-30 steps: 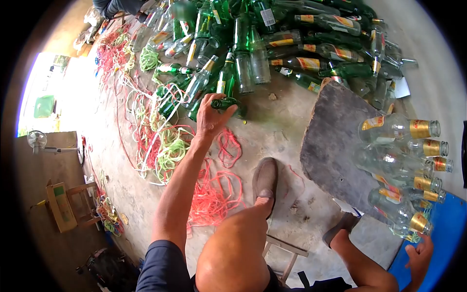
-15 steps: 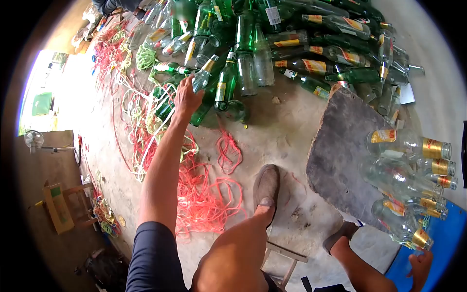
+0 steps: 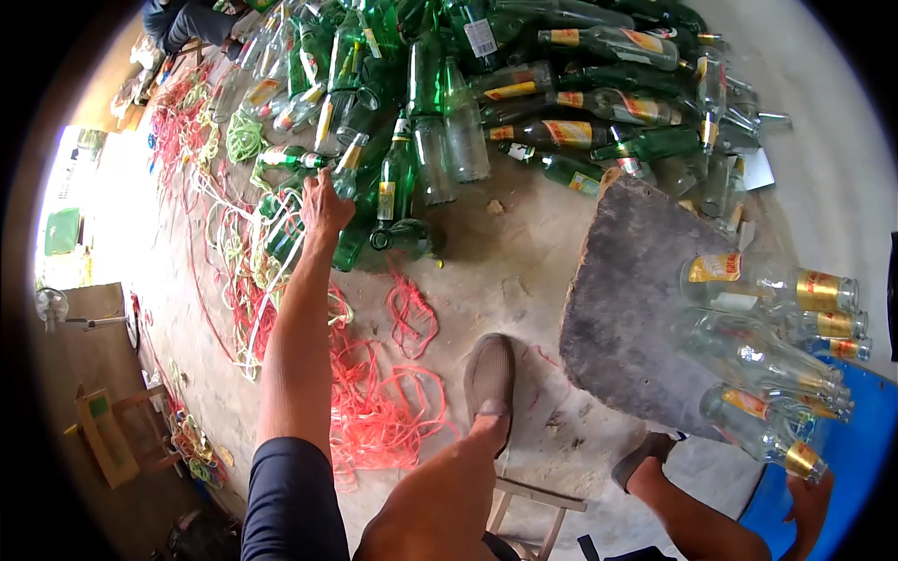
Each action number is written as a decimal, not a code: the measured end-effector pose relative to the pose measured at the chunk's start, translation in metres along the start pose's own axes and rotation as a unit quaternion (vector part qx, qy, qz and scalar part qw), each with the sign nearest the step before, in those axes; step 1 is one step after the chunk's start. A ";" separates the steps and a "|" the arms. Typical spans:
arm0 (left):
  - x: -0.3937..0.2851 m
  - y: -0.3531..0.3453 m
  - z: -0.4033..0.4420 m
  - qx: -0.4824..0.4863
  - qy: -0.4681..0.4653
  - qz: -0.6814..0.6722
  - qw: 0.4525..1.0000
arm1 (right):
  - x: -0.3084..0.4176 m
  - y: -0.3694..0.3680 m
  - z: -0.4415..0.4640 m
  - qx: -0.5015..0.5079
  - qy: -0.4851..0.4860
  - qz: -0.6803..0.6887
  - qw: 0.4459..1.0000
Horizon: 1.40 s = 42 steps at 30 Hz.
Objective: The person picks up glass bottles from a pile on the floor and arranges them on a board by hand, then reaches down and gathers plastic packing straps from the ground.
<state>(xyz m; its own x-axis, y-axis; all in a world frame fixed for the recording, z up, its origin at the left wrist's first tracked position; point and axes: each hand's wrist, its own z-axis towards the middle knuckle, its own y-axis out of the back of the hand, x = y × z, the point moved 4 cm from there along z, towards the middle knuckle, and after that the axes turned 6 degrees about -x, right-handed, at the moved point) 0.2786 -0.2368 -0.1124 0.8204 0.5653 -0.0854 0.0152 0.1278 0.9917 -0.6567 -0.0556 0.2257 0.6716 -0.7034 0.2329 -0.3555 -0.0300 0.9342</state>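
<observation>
My left hand (image 3: 325,208) reaches out to the edge of the bottle pile, its fingers and thumb around the lower end of a clear glass bottle (image 3: 347,170) with a gold neck. Beside it lie a green bottle (image 3: 397,178) and a green bottle with a red-and-white label (image 3: 290,157). At the far right, my right hand (image 3: 810,500) is at the mouth of a clear glass bottle (image 3: 762,428) with a gold neck band; its fingers are partly hidden. That bottle lies with several others on a dark, rough-edged board (image 3: 627,290).
Red plastic string (image 3: 379,402) lies tangled on the floor by my shoe (image 3: 489,374). Pale green string (image 3: 245,136) lies left of the pile. A wooden stool (image 3: 538,496) stands near my legs, a blue surface (image 3: 856,449) at right. Another person's leg (image 3: 201,26) shows top left.
The view has shifted, so the pile appears farther left and lower. My left hand stays at the same bottle. My right hand has moved up to the bottle's mouth.
</observation>
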 end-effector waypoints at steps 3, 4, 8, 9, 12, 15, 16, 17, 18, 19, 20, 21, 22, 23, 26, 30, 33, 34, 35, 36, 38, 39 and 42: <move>0.000 0.000 -0.004 -0.017 -0.006 -0.003 1.000 | 0.001 0.000 0.000 0.010 0.001 -0.014 1.000; -0.002 0.000 -0.004 -0.027 -0.014 0.003 1.000 | 0.001 0.000 -0.001 0.010 0.002 -0.013 1.000; -0.003 0.007 -0.006 -0.007 -0.016 0.027 0.999 | 0.004 -0.001 -0.006 0.007 0.001 -0.001 1.000; -0.003 0.012 -0.010 -0.009 -0.016 0.024 1.000 | 0.018 -0.003 -0.012 0.008 -0.009 -0.010 1.000; 0.006 0.019 -0.020 -0.087 -0.031 -0.014 0.996 | 0.021 -0.001 -0.004 0.037 0.026 -0.025 0.999; 0.022 0.033 -0.028 -0.111 -0.035 -0.040 0.992 | 0.029 -0.001 -0.008 0.040 0.085 -0.039 0.995; 0.040 0.027 -0.027 -0.142 -0.048 -0.071 0.986 | 0.035 0.001 -0.013 0.032 0.095 -0.048 0.994; 0.066 0.013 -0.022 -0.198 -0.101 -0.072 0.972 | 0.037 0.003 -0.019 0.023 0.078 -0.067 0.994; 0.054 0.042 -0.029 -0.176 -0.077 -0.101 0.976 | 0.044 0.004 -0.023 0.027 0.066 -0.071 0.995; 0.055 0.053 -0.034 -0.170 -0.044 -0.165 0.971 | 0.050 0.005 -0.028 0.031 0.054 -0.076 0.995; 0.073 0.052 -0.028 -0.217 -0.066 -0.145 0.963 | 0.059 0.007 -0.034 0.047 0.047 -0.066 0.996; 0.080 0.062 -0.027 -0.197 -0.032 -0.112 0.973 | 0.062 0.009 -0.038 0.064 0.049 -0.055 0.995; 0.090 0.064 -0.018 -0.230 -0.052 -0.152 0.960 | 0.065 0.010 -0.041 0.081 0.056 -0.040 0.994; 0.108 0.068 -0.014 -0.216 -0.038 -0.140 0.966 | 0.065 0.011 -0.042 0.069 0.070 -0.029 0.995; 0.090 0.128 -0.045 -0.227 -0.016 -0.185 0.956 | 0.067 0.018 -0.051 0.052 0.104 0.002 0.993; 0.047 0.207 -0.093 -0.204 -0.049 -0.294 0.933 | 0.082 0.022 -0.071 0.069 0.124 0.037 0.989; 0.005 0.249 -0.132 -0.166 -0.107 -0.348 0.916 | 0.075 0.025 -0.067 0.061 0.173 0.050 0.982; -0.028 0.270 -0.153 -0.133 -0.111 -0.384 0.907 | 0.071 0.024 -0.065 0.057 0.195 0.054 0.978; -0.063 0.288 -0.174 -0.103 -0.150 -0.422 0.888 | 0.072 0.024 -0.065 0.051 0.207 0.050 0.976; -0.095 0.303 -0.195 -0.073 -0.189 -0.458 0.865 | 0.075 0.022 -0.068 0.045 0.218 0.046 0.974; -0.152 0.322 -0.232 -0.019 -0.266 -0.503 0.822 | 0.084 0.022 -0.078 0.039 0.212 0.049 0.975; -0.182 0.336 -0.251 0.020 -0.286 -0.503 0.815 | 0.089 0.023 -0.084 0.042 0.195 0.053 0.978; -0.256 0.350 -0.296 0.084 -0.344 -0.495 0.793 | 0.082 0.026 -0.084 0.036 0.196 0.055 0.978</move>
<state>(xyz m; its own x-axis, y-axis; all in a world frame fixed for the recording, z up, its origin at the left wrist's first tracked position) -0.0948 -0.0955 0.2283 0.4748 -0.3302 -0.8158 0.8760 0.0881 0.4742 -0.5562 -0.0540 0.2918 0.8195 -0.3796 0.4293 -0.4746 -0.0297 0.8797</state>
